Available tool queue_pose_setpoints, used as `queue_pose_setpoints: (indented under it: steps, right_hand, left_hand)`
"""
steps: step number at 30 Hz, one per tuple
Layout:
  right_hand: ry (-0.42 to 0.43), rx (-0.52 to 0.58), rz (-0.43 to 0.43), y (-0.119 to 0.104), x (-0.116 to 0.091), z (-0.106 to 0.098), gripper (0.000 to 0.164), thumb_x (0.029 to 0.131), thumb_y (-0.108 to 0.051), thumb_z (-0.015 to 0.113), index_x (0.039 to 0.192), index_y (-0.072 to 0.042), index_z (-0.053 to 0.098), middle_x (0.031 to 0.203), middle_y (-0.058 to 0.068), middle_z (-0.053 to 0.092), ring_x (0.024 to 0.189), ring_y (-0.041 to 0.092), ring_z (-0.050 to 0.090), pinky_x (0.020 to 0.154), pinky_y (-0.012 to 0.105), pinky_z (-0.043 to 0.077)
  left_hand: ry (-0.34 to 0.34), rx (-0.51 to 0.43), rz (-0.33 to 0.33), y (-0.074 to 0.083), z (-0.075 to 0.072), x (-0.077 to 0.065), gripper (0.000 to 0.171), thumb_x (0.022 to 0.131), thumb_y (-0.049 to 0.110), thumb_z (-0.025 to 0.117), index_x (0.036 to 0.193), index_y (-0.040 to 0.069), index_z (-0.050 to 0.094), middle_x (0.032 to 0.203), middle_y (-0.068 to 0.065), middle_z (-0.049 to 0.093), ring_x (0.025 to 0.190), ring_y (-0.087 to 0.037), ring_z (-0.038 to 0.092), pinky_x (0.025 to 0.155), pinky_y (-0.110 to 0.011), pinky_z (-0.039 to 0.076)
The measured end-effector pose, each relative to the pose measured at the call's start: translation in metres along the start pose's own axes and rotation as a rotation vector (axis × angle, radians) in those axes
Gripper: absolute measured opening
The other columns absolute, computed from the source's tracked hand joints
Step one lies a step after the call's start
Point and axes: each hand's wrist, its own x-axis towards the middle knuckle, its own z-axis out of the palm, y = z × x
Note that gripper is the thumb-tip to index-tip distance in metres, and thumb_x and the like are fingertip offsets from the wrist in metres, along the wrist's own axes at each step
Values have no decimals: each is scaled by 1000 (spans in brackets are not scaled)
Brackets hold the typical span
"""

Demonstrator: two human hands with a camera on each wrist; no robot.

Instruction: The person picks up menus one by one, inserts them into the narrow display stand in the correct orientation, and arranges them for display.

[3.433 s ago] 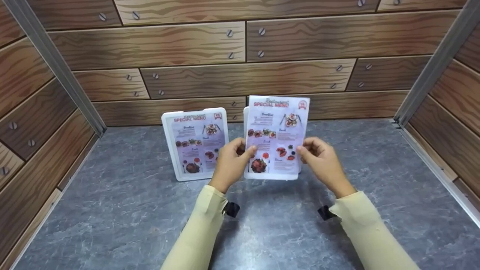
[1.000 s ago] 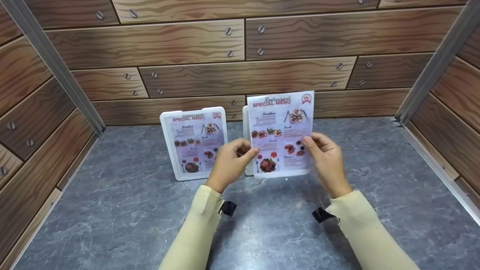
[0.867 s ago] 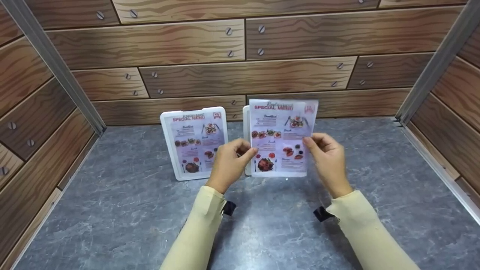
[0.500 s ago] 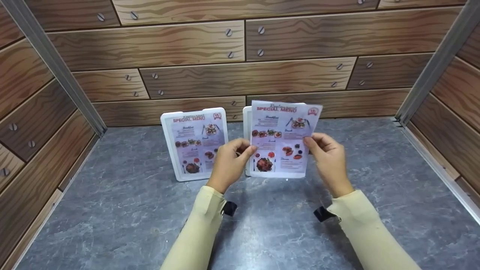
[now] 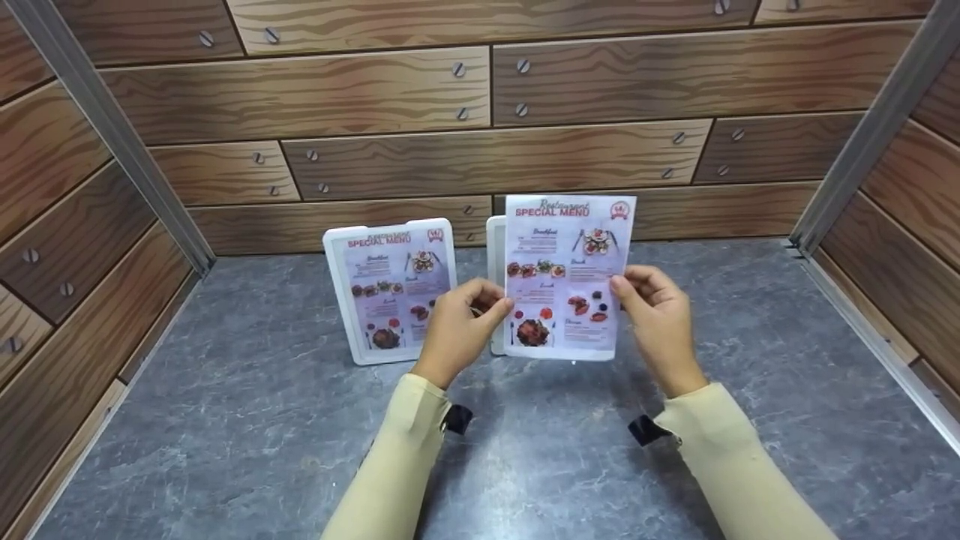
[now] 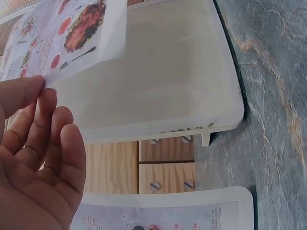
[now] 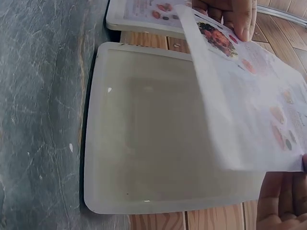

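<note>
A printed restaurant menu sheet (image 5: 570, 281) is held upright between both hands in the head view. My left hand (image 5: 461, 330) pinches its left edge low down, thumb in front. The right hand (image 5: 660, 322) pinches the opposite edge between thumb and fingers. Just behind the sheet stands a white display frame (image 5: 495, 289), mostly hidden there. Both wrist views show this frame's face (image 7: 144, 124) blank, with the sheet (image 7: 254, 110) apart from it and bowed. To the left stands a second white frame (image 5: 339, 292) with the same menu in it.
The frames stand on a grey marbled tabletop (image 5: 247, 420). Wood-print panels (image 5: 480, 90) close off the back and both sides, with metal strips (image 5: 877, 120) at the corners. Some tiny white specks (image 7: 71, 147) lie on the table.
The sheet has shifted right from where it covered most of the blank frame, and the right hand went with it. Its top tilted back and forth, and now stands level.
</note>
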Motion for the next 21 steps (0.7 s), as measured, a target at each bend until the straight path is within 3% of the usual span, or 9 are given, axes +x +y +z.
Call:
queue_pose_setpoints:
  steps: [7, 21]
  right_hand:
    - [-17, 14, -10, 3, 1, 0, 11, 99, 0, 65, 101, 11, 66, 83, -1, 72, 75, 9, 66, 72, 23, 57]
    - [-52, -46, -12, 6, 3, -2, 19, 101, -2, 64, 110, 14, 65, 89, -3, 72, 80, 11, 67, 75, 24, 57]
  left_hand:
    - [11, 27, 5, -2, -1, 0, 10, 98, 22, 72, 94, 14, 73, 84, 5, 69, 76, -11, 63, 72, -28, 54]
    - [-3, 23, -9, -2, -1, 1, 10, 98, 23, 73, 94, 14, 71, 85, 5, 69, 77, -11, 62, 72, -28, 54]
